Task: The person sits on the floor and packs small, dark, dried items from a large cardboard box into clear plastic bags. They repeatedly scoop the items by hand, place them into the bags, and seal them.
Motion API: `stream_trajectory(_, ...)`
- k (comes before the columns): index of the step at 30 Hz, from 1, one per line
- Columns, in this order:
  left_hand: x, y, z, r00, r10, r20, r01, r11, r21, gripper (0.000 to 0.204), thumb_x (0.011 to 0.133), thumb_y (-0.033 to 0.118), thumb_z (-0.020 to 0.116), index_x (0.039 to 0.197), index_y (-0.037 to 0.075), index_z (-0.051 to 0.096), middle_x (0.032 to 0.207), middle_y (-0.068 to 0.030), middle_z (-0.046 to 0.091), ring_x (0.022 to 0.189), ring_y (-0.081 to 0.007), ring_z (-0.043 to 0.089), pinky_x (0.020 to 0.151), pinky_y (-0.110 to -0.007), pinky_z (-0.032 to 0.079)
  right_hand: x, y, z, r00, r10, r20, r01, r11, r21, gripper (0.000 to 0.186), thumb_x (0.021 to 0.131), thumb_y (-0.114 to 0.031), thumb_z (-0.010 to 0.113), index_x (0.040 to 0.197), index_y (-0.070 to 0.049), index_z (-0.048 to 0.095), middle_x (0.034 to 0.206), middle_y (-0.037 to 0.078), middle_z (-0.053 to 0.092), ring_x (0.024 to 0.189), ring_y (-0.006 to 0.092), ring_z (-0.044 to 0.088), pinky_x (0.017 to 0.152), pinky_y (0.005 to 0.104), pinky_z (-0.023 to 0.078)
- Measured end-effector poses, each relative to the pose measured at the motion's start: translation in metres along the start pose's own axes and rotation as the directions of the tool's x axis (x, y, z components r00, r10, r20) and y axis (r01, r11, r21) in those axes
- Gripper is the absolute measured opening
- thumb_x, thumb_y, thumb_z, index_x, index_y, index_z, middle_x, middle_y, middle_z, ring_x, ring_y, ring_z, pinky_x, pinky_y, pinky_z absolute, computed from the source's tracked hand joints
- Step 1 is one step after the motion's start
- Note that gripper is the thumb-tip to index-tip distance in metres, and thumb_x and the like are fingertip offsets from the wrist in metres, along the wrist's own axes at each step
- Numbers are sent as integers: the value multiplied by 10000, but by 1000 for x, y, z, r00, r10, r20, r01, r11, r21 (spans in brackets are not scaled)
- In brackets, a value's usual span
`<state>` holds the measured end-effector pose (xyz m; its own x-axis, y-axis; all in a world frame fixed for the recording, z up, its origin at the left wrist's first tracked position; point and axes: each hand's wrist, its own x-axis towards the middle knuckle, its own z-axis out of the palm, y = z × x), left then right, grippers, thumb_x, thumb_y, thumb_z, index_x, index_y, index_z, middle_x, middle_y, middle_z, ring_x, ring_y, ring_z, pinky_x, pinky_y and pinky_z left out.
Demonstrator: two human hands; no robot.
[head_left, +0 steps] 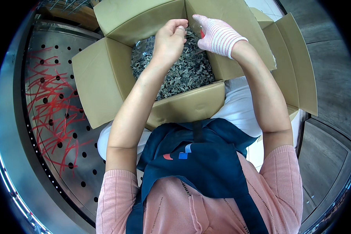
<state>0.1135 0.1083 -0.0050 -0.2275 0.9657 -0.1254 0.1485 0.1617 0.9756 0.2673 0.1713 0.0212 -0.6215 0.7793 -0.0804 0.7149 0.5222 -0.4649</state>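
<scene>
In the head view, a cardboard box (185, 107) stands between my knees with its flaps folded outward. Dark grey-green dried flakes, possibly dried fungus, (189, 74) fill its bottom, and clear shiny plastic (145, 47) shows at their left edge. Above the box, my bare left hand (169, 41) has its fingers curled and pressed to the thumb; whatever they pinch is hidden. My right hand (219, 37), in a pink-and-white striped glove, faces it with bent fingers. A small red bit (202, 33) and some clear plastic show by its fingers.
At my left lies a perforated metal surface (80, 156) strewn with thin red strips (58, 95). Another open cardboard box (296, 66) stands at the right, against grey wood-look panels (331, 78). A wire rack (66, 4) shows at the far left.
</scene>
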Motion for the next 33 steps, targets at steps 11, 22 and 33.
stream_trajectory(11,5,-35,-36,999,-13,-33,20,977,214,394,895,327,689,1138,19,658,1030,-77,694,965,-154,632,838,-301,498,-5,0,-11,999,-54,4,54,996,68,622,763,-84,619,1368,-163,497,945,215,650,921,369,667,854,430,537)
stream_trajectory(22,0,-13,-34,983,186,5,-130,671,730,230,902,283,672,996,74,692,755,-49,691,674,-173,639,665,-329,501,-6,-2,-28,999,6,-40,-3,996,91,611,775,-154,626,1363,-37,511,1084,217,680,1016,363,657,914,426,519)
stream_trajectory(33,18,-133,-91,986,-60,-154,145,762,632,331,908,366,618,1022,67,702,974,-96,733,935,-232,691,880,-345,516,-8,10,-20,1000,-2,8,-1,949,314,592,816,-272,694,1357,-72,562,942,156,705,874,326,680,838,403,535)
